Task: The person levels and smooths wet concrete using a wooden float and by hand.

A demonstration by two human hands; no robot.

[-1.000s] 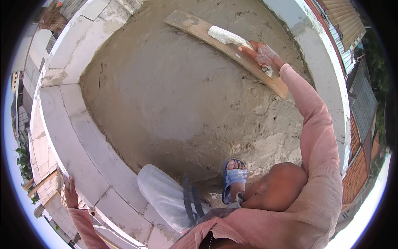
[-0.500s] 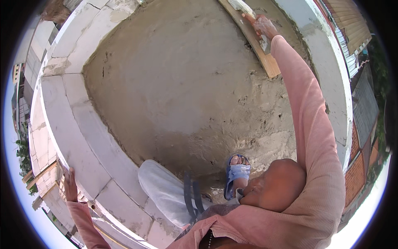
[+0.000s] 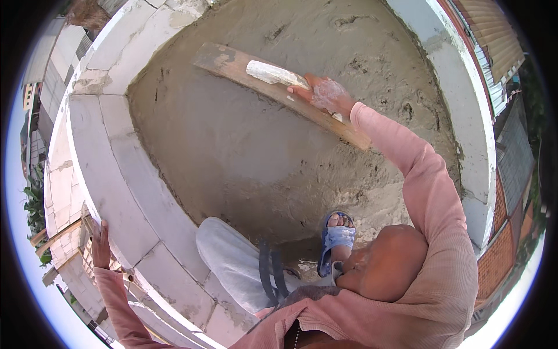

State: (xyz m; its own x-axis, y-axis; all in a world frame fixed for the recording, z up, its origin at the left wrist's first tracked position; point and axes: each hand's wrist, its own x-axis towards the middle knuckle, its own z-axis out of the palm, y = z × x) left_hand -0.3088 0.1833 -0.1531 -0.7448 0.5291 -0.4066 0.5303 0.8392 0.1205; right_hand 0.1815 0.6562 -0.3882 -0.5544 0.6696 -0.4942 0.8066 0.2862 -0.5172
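Note:
My right hand (image 3: 328, 95), smeared with pale mortar, is closed round the grip of a long wooden float (image 3: 235, 64). The board lies slantwise on wet grey mortar (image 3: 232, 139), its far end to the left and its near end to the right. A whitish handle piece (image 3: 273, 73) runs along its top, partly under my fingers. At the far left my left hand (image 3: 101, 247) rests against the outer edge of the pale block wall (image 3: 139, 224), fingers stretched out and nothing visible in them.
Low block walls enclose the mortar on the left and right (image 3: 459, 116). My foot in a blue sandal (image 3: 338, 238) stands at its near side, beside my grey-trousered knee (image 3: 224, 256). Roofs (image 3: 505, 145) and buildings lie beyond the walls.
My right hand has swept the float from the far right toward the middle, and the board has turned more crosswise. The left hand stays at the wall.

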